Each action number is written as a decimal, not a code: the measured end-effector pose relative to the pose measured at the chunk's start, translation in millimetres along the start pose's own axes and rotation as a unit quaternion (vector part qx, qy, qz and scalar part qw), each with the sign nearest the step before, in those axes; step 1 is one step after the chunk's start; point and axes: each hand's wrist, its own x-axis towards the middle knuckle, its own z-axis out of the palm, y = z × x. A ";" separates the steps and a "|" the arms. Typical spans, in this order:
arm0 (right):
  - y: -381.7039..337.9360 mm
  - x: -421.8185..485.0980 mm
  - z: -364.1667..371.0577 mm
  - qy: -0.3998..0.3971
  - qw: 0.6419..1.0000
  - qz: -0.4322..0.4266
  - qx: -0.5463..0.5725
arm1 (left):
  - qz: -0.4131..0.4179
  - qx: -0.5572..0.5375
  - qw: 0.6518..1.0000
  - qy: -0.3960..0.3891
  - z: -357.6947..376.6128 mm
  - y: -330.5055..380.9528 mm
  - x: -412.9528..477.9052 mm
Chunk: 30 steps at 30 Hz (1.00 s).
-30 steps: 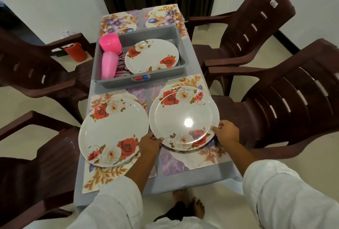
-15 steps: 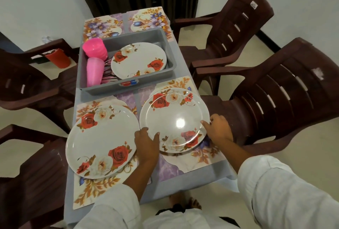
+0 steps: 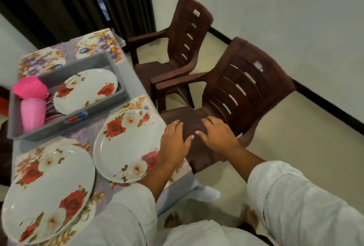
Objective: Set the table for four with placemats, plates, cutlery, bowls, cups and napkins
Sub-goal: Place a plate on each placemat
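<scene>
Two white plates with red roses lie on floral placemats at the near end of the grey table: one plate (image 3: 47, 190) at the left, the other plate (image 3: 126, 143) at the right. My left hand (image 3: 174, 143) hovers at the right plate's edge with straight fingers, holding nothing. My right hand (image 3: 216, 135) is beside it over the brown chair seat (image 3: 189, 119), fingers spread and empty. A grey tub (image 3: 110, 104) behind the plates holds another rose plate (image 3: 86, 90), two pink cups (image 3: 32, 96) and some cutlery.
Two floral placemats (image 3: 98, 44) lie at the table's far end. Two brown plastic chairs (image 3: 246, 92) stand along the right side, a white wall behind them. Dark curtains hang at the back. My bare feet show below the table edge.
Both hands have let go of the right plate and moved right, off the table over the chair. The view has swung to the right.
</scene>
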 end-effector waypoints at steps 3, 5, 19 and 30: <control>61.8 -2.6 -19.4 0.007 1.000 -0.003 -0.005 | 0.026 0.007 1.000 0.007 29.3 58.9 18.1; 99.8 -1.1 -35.8 0.012 1.000 -0.018 -0.011 | 0.018 0.001 1.000 0.016 44.6 97.4 29.2; 247.9 86.1 -157.3 0.063 0.988 -0.134 -0.045 | -0.095 -0.018 0.988 0.124 72.2 253.1 144.5; 272.8 285.3 -171.8 -0.016 0.941 -0.320 -0.110 | -0.286 -0.050 0.936 0.198 94.7 243.3 307.5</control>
